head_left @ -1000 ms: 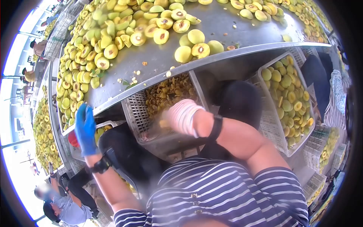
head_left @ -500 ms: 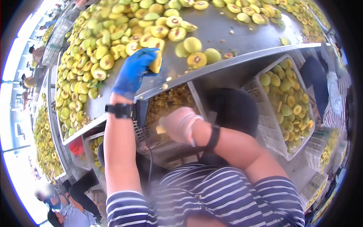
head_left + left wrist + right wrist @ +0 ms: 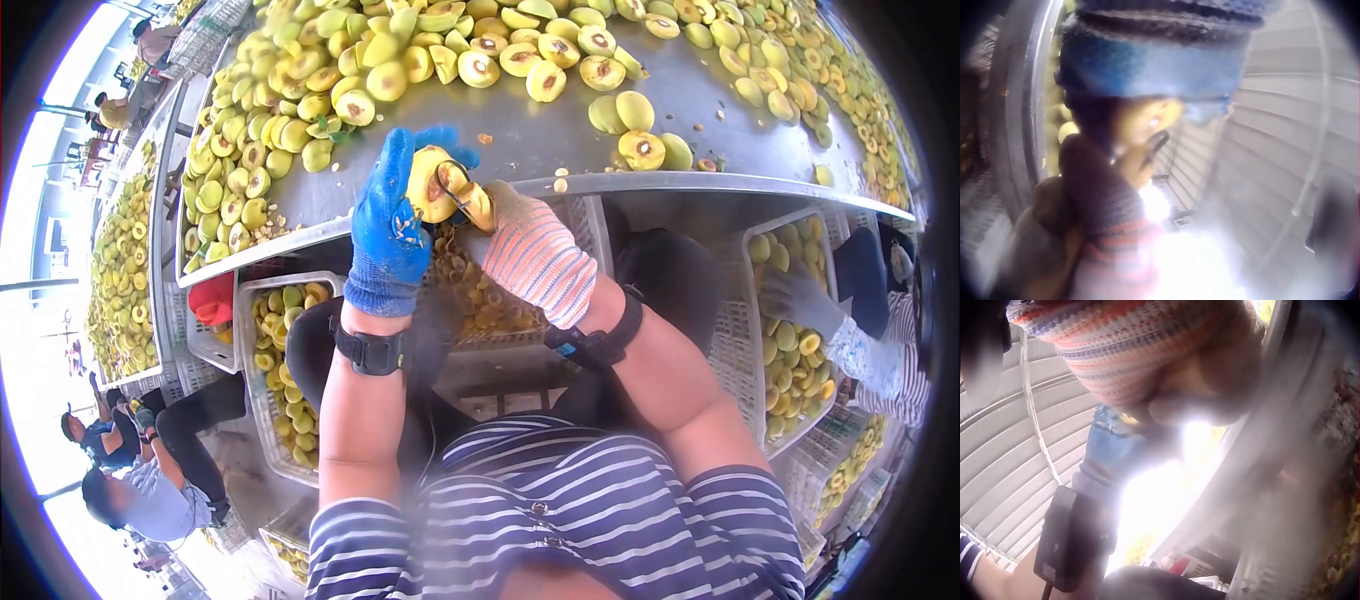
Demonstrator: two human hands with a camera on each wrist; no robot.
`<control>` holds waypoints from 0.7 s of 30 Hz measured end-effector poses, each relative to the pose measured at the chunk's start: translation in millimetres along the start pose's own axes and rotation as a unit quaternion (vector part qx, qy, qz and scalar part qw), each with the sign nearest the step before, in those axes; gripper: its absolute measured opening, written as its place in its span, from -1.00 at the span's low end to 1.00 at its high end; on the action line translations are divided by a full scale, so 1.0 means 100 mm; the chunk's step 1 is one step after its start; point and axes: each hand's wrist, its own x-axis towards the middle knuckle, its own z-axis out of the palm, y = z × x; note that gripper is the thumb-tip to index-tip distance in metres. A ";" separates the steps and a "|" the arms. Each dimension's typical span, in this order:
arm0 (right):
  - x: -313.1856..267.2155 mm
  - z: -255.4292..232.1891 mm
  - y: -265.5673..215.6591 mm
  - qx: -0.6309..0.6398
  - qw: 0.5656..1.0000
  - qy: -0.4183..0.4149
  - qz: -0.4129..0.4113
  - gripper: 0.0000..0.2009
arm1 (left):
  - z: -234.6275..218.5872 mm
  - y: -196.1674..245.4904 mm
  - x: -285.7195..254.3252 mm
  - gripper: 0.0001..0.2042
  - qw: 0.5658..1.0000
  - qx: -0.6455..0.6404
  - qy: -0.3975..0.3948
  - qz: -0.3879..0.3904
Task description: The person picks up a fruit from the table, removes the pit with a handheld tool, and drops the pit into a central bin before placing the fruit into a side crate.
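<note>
Left hand (image 3: 388,225), blue glove, grips a fruit half (image 3: 428,180); right hand (image 3: 540,250), striped glove, pinches a dark blade (image 3: 459,201) that meets it. Fruit half is up in front of the worktop (image 3: 760,140) near edge, by the crate (image 3: 603,240) of scraps (image 3: 475,298); exact height over it can't be told. Key relation: fruit half lies on the left-hand side of the right fingers and slightly farther from the body, cut face with its brown hollow turned toward the blade. Fruit half is roundish, no clear long axis; blade runs aslant between the two hands. Left hand is nearer, wrapped on it; right fingertips just beside. A yellow piece (image 3: 480,208) sits at the right fingertips, tool part or fruit, can't tell. Left fingers curled round the fruit half, some upright behind it; right fingers bent in, exact hold hidden. Wrist views blurred, glare in both; left wrist shows the dark blade by the yellow fruit. More halves (image 3: 375,80) heaped on the worktop beyond.
</note>
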 end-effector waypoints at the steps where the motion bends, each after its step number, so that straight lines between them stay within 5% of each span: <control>1: 0.04 0.06 0.02 0.013 1.000 -0.003 -0.003 -0.73 | 0.03 -0.02 -0.02 -0.77 0.997 -0.064 0.020 -0.031; 5: 0.08 0.13 -0.11 0.061 0.995 -0.081 -0.001 -0.76 | 0.11 -0.01 -0.02 -0.76 0.944 -0.269 0.108 -0.160; 9: 0.12 0.12 -0.08 0.005 0.995 -0.102 0.024 -0.77 | 0.08 -0.02 -0.01 -0.72 0.991 -0.083 0.077 -0.064; 12: 0.12 0.22 0.06 0.046 0.994 -0.096 0.004 -0.79 | 0.11 0.06 0.04 -0.71 0.934 -0.286 0.098 -0.191; 15: 0.00 0.02 0.11 0.153 0.959 -0.181 -0.157 -0.77 | 0.05 0.09 0.07 -0.70 0.920 -0.327 0.045 -0.209; 17: -0.04 -0.11 0.00 0.310 0.912 -0.259 0.066 -0.79 | 0.00 0.12 0.13 -0.69 0.918 -0.326 -0.002 -0.228; 21: -0.03 -0.01 0.09 0.317 0.906 -0.263 0.099 -0.85 | 0.12 0.03 0.11 -0.64 0.924 -0.291 -0.021 -0.246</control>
